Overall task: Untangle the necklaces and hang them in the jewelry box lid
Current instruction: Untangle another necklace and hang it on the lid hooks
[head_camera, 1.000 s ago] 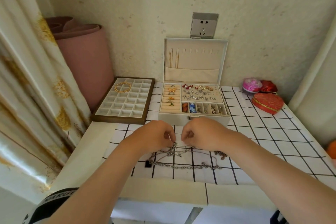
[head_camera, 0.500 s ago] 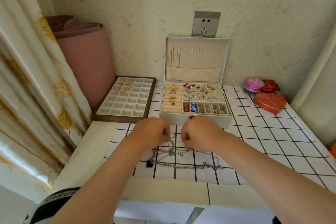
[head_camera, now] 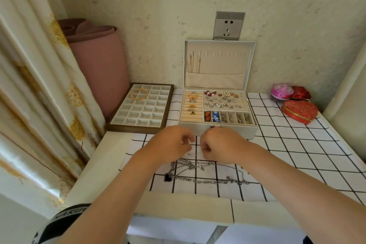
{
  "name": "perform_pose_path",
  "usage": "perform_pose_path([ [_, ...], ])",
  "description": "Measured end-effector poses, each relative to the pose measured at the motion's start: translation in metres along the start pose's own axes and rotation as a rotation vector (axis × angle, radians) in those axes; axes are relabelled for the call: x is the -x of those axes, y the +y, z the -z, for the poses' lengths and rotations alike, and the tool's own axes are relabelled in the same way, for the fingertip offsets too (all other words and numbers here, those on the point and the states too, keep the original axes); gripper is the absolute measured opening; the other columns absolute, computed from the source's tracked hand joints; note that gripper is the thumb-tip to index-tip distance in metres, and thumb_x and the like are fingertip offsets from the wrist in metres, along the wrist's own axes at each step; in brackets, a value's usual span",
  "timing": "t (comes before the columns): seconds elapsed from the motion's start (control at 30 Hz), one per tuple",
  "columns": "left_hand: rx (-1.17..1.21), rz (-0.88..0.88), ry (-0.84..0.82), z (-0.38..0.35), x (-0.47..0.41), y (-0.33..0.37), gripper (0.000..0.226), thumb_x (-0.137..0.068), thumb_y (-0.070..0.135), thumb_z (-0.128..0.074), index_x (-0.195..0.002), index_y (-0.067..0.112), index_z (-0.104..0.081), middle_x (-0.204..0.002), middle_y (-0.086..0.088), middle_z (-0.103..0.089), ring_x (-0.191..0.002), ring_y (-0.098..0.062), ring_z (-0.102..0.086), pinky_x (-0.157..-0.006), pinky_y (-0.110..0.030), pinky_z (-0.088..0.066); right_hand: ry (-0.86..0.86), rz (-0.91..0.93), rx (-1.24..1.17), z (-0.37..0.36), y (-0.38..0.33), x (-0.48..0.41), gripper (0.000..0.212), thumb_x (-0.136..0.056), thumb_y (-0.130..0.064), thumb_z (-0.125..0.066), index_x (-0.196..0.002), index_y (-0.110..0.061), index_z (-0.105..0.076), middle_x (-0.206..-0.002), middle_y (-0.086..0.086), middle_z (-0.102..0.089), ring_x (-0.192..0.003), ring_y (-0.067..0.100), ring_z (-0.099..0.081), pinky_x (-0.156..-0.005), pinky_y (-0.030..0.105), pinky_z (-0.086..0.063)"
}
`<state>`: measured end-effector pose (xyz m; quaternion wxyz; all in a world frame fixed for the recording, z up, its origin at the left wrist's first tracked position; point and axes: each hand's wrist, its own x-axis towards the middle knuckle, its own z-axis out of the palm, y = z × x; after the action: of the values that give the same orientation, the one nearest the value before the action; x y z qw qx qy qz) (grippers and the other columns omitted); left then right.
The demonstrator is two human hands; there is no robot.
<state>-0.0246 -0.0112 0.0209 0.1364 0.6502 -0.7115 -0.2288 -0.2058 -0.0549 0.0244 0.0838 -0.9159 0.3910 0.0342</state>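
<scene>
— How much room on the head view?
— The jewelry box (head_camera: 217, 128) stands just behind the hands; bare checked cloth (head_camera: 297, 154) runs right, the table edge (head_camera: 178, 204) lies near.
— And the necklaces (head_camera: 198, 174)?
— A silver tangle under and before both hands. The left hand (head_camera: 170, 144) and right hand (head_camera: 221, 146) each pinch thin strands, knuckles close together.

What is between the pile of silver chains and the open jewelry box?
In the head view, both hands: the left hand and right hand hover between the tangled chains and the jewelry box, pinching a thin strand.
</scene>
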Motion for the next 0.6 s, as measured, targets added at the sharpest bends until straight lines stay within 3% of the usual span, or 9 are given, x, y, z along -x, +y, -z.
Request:
perform_pose_path([
  [0.07, 0.105, -0.027, -0.038, -0.008, -0.003, 0.006, 0.028, -0.088, 0.026, -0.069, -0.116, 0.031, -0.068, -0.106, 0.014, -0.066, -0.085, -0.002, -0.057, -0.081, -0.021, -0.047, -0.002, -0.07, -0.192, 0.003, 0.005, 0.001, 0.011, -0.085, -0.021, -0.061, -0.082, -0.023, -0.072, -0.083, -0.006, -0.07, -0.078, 0.014, -0.064, -0.073, 0.034, -0.057],
  [0.13, 0.244, -0.006, -0.088, -0.011, -0.007, 0.01, 0.024, -0.087, 0.024, -0.07, -0.11, 0.03, -0.07, -0.102, 0.012, -0.07, -0.088, -0.005, -0.063, -0.083, -0.024, -0.05, 0.035, -0.115, -0.403, 0.008, 0.009, 0.002, 0.01, -0.087, -0.019, -0.064, -0.082, -0.024, -0.071, -0.083, -0.007, -0.071, -0.078, 0.009, -0.066, -0.074, 0.028, -0.056],
  [0.27, 0.329, 0.025, -0.058, -0.006, -0.013, 0.013, 0.007, -0.087, 0.023, -0.069, -0.089, 0.028, -0.073, -0.081, 0.007, -0.069, -0.07, -0.006, -0.058, -0.065, -0.022, -0.045, 0.08, -0.169, -0.707, 0.015, 0.011, 0.004, 0.012, -0.091, -0.013, -0.059, -0.084, -0.019, -0.066, -0.081, -0.002, -0.073, -0.071, 0.01, -0.072, -0.056, 0.014, -0.047],
  [0.37, 0.366, 0.025, -0.006, 0.0, -0.013, 0.014, 0.013, -0.092, 0.024, -0.061, -0.083, 0.023, -0.07, -0.072, 0.008, -0.062, -0.063, -0.006, -0.052, -0.062, -0.023, -0.042, 0.073, -0.202, -0.895, 0.017, 0.008, 0.003, 0.013, -0.097, -0.014, -0.053, -0.089, -0.015, -0.063, -0.091, 0.003, -0.077, -0.085, 0.019, -0.074, -0.064, 0.021, -0.052],
  [0.47, 0.518, 0.089, 0.038, 0.009, -0.013, 0.012, 0.014, -0.089, 0.022, -0.058, -0.079, 0.018, -0.066, -0.078, 0.002, -0.061, -0.074, -0.013, -0.054, -0.076, -0.034, -0.047, 0.094, -0.218, -1.078, 0.018, 0.006, -0.001, 0.015, -0.101, -0.015, -0.048, -0.093, -0.013, -0.059, -0.092, 0.005, -0.078, -0.09, 0.02, -0.074, -0.081, 0.031, -0.057],
  [0.6, 0.774, 0.135, 0.085, 0.018, -0.011, 0.009, 0.018, -0.082, 0.024, -0.056, -0.071, 0.015, -0.067, -0.078, 0.0, -0.067, -0.084, -0.017, -0.06, -0.097, -0.043, -0.048, 0.15, -0.247, -1.285, 0.018, 0.007, -0.005, 0.016, -0.102, -0.016, -0.048, -0.091, -0.012, -0.059, -0.074, 0.005, -0.071, -0.074, 0.019, -0.068, -0.092, 0.043, -0.058],
])
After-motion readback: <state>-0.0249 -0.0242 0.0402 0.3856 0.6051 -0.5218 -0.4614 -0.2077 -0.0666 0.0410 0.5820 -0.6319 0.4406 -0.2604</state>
